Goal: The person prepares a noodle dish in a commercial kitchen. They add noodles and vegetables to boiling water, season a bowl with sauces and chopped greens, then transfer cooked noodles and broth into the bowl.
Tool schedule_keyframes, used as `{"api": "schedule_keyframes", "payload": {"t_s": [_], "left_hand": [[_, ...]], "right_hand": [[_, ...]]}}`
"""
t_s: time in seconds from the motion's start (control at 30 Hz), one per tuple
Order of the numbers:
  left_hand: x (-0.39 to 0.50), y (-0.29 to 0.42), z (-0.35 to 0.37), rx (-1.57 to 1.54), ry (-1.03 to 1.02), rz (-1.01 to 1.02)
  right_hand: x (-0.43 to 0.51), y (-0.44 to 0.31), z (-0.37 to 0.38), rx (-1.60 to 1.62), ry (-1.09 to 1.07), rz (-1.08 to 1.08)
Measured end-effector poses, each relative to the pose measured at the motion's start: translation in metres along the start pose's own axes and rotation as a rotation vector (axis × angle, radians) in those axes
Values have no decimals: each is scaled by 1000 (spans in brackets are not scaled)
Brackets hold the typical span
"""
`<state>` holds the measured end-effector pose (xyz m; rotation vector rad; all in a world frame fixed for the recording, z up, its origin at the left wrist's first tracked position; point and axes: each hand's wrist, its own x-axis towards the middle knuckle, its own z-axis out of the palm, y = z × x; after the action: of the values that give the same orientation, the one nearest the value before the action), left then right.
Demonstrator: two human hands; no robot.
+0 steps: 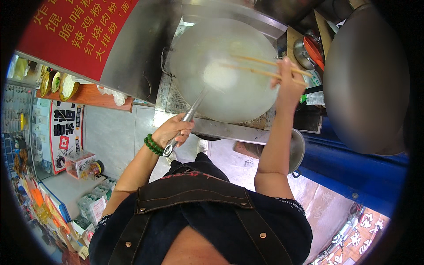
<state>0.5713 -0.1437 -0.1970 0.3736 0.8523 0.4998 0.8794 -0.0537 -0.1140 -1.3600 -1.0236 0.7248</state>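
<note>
A large round wok or pot (pixel 245 106) of steaming, cloudy liquid sits on the metal stove (pixel 172 96). My left hand (pixel 175 131), with a green bead bracelet (pixel 153 144) at the wrist, is closed around the metal handle of a ladle or strainer (pixel 198 102). The handle slants over the near left rim; its far end is at a pale, whitish mass (pixel 220 73) near the pot's middle, blurred by steam. My right hand (pixel 286 76) grips long wooden chopsticks (pixel 253 70) over the right rim. Their tips point left, spread slightly apart, above the pale mass.
A dark, round pan-like object (pixel 367 82) looms at the right, close to the camera. Beside the stove are a metal bowl (pixel 301 53) and a red-orange utensil (pixel 313 49). A deep metal pot (pixel 298 149) stands below. Bowls of food (pixel 68 86) line the wooden shelf (pixel 89 97) at left.
</note>
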Motion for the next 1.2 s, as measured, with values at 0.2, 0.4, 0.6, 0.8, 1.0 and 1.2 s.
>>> {"api": "schedule_keyframes", "payload": {"t_s": [0.2, 0.4, 0.6, 0.8, 1.0, 1.2], "left_hand": [[11, -21, 14, -158, -150, -21], [26, -57, 66, -176, -261, 195], [23, -54, 81, 95, -443, 253], [-8, -45, -22, 736, -854, 338], [-203, 44, -305, 751, -148, 366], [-340, 216, -578, -138, 857, 938]], "right_hand": [[-65, 32, -51, -443, -234, 107], [-139, 67, 17, 140, -684, 706], [-145, 29, 16, 185, -491, 688], [-136, 60, -23, 346, -517, 577], [-179, 35, 43, -132, -139, 799], [-282, -25, 155, -536, -190, -164]]}}
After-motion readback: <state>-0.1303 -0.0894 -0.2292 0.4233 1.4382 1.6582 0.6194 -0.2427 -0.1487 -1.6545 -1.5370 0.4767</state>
